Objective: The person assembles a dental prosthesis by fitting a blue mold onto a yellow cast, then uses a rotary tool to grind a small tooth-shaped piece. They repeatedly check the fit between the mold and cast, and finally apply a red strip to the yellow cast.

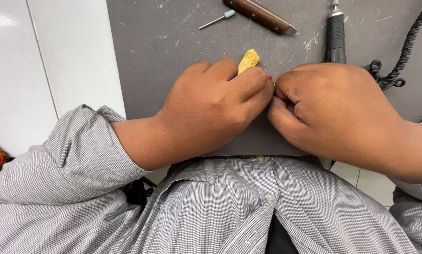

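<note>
My left hand point(215, 106) is closed around a small yellow lump point(249, 59) that sticks out above its fingers. My right hand point(335, 106) is curled tight and meets the left at the fingertips, where a tiny red piece point(270, 78) shows between them. What the right hand pinches is hidden by its fingers. Both hands rest over the near edge of a grey scratched work mat point(164, 51).
A black rotary handpiece point(335, 35) with a coiled black cord point(406, 47) lies behind my right hand. A brown-handled tool point(260, 15) and a small bur with a pale blue tip point(218, 19) lie at the mat's far side. White tabletop point(46, 61) lies left.
</note>
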